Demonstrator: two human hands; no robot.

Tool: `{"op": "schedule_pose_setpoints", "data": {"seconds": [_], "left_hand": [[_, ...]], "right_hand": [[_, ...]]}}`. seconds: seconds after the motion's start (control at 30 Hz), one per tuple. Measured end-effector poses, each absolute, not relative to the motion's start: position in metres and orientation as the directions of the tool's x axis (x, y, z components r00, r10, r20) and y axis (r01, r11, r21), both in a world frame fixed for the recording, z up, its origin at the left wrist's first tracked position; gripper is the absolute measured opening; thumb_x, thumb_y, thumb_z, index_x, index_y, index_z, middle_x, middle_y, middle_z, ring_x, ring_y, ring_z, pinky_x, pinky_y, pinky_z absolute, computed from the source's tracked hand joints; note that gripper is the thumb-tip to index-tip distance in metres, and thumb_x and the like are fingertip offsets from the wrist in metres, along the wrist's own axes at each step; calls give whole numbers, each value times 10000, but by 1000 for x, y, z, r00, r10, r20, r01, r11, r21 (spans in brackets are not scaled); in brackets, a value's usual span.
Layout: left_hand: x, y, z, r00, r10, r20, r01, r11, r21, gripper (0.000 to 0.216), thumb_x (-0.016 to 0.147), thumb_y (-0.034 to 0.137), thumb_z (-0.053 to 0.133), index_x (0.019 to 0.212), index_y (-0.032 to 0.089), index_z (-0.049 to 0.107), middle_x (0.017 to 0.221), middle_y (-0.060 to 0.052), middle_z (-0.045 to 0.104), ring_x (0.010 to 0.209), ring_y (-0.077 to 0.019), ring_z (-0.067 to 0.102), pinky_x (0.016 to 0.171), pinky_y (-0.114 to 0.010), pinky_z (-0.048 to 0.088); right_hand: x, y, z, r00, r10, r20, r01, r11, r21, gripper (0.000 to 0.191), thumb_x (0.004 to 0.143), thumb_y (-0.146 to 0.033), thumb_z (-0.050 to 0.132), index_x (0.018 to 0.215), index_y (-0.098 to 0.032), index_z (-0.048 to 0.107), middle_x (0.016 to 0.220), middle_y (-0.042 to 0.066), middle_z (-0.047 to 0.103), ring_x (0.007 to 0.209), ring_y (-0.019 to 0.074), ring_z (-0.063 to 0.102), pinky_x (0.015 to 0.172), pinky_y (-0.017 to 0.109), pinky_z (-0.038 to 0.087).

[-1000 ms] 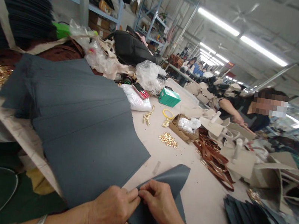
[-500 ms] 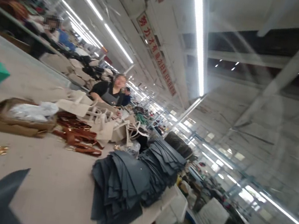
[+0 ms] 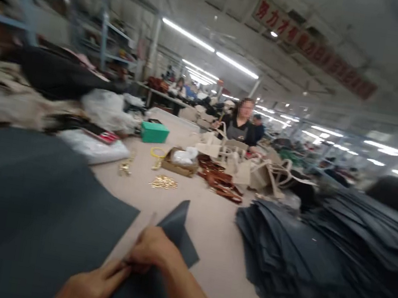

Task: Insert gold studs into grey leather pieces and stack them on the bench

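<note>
At the bottom centre, my left hand [image 3: 92, 286] is closed on the edge of a dark blue-grey leather-like piece [image 3: 144, 291]. A gold-coloured ring shows on it. My right hand [image 3: 155, 248] is curled shut on the same piece, touching the left fingertips. A thin blurred sliver rises above the right fist; its kind cannot be told. Part of the dark piece spreads out beyond the right wrist on the table. Left of my hands lies a large dark sheet [image 3: 23, 212]. To the right stands a fanned stack of dark pieces [image 3: 281, 252].
On the table [image 3: 210, 221] lie gold metal fittings [image 3: 163, 182], brown straps [image 3: 222, 180], an open cardboard box [image 3: 181, 166] and a green box [image 3: 154, 132]. Cream bag parts [image 3: 242, 163] pile up farther back. A person [image 3: 238, 127] is behind them.
The view has swung left and down and levelled out. Both my hands, out of sight before, now show at the dark piece. The large sheet at left has come into view.
</note>
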State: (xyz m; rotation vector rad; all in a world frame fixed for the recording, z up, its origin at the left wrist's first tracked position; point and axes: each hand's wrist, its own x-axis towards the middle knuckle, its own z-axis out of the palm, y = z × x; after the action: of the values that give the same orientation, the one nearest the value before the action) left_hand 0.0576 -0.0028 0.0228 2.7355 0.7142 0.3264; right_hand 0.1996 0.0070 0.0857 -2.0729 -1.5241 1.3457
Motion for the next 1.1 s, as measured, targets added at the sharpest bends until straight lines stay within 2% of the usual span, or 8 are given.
{"op": "schedule_pose_setpoints", "data": {"seconds": [0.1, 0.2, 0.33, 0.5, 0.7, 0.9, 1.0, 1.1], "left_hand": [[22, -1, 38, 823, 567, 2, 536, -779, 327, 660, 600, -16, 493, 1222, 197, 556, 1212, -81, 631, 1049, -257, 645, 905, -359, 542], [28, -2, 45, 824, 566, -3, 528, -767, 365, 543, 636, 42, 511, 1159, 185, 552, 1167, -86, 629, 994, -270, 649, 874, -413, 555], [35, 0, 42, 848, 529, 11, 485, -786, 382, 391, 724, 124, 547, 1112, 169, 556, 1147, -98, 627, 935, -285, 656, 810, -443, 581], [28, 1, 38, 855, 516, 55, 463, -807, 367, 362, 794, 220, 586, 1149, 170, 533, 1119, -90, 635, 855, -271, 665, 727, -418, 603], [28, 1, 38, 853, 518, 60, 465, -809, 360, 382, 801, 267, 619, 1159, 170, 526, 1112, -83, 630, 813, -263, 666, 688, -406, 605], [29, 1, 39, 862, 504, 54, 449, -810, 378, 362, 812, 288, 628, 1133, 147, 538, 1098, -86, 635, 855, -274, 663, 684, -417, 609], [29, 2, 41, 865, 498, 60, 443, -815, 374, 390, 811, 280, 636, 1160, 140, 532, 1115, -89, 635, 870, -282, 663, 688, -422, 610], [29, 2, 43, 864, 501, 48, 446, -806, 390, 400, 819, 281, 636, 1176, 138, 526, 1133, -93, 635, 864, -287, 664, 689, -433, 610]], "right_hand": [[196, 13, 77, 21, 908, -419, 684, -319, -656, 158, 702, -77, 577, 573, -154, 624, 476, 13, 600, 489, 165, 609, 471, 237, 459], [200, -1, 70, 62, 966, -252, 731, -216, -647, 138, 707, -112, 556, 712, -147, 690, 698, 71, 706, 685, 180, 659, 572, 235, 434], [198, -18, 64, 83, 992, -92, 750, -123, -650, 154, 745, -149, 548, 709, -165, 697, 690, 42, 710, 659, 158, 641, 599, 226, 405], [200, -20, 57, 121, 983, -141, 707, -185, -682, 177, 778, -220, 561, 646, -168, 666, 620, 14, 674, 588, 145, 601, 559, 214, 396], [206, -18, 48, 145, 964, -224, 685, -262, -680, 180, 782, -249, 559, 635, -174, 633, 536, -15, 608, 469, 123, 533, 483, 213, 367], [202, -22, 49, 80, 986, -144, 696, -158, -700, 163, 820, -259, 549, 792, -198, 698, 663, -3, 677, 605, 162, 611, 579, 235, 422], [198, -24, 53, 58, 993, -99, 720, -110, -685, 189, 845, -247, 525, 757, -206, 688, 735, 13, 706, 704, 181, 647, 669, 251, 439], [198, -23, 53, 80, 990, -117, 702, -140, -698, 192, 845, -242, 528, 709, -200, 658, 719, 15, 699, 689, 172, 640, 657, 246, 439]]}}
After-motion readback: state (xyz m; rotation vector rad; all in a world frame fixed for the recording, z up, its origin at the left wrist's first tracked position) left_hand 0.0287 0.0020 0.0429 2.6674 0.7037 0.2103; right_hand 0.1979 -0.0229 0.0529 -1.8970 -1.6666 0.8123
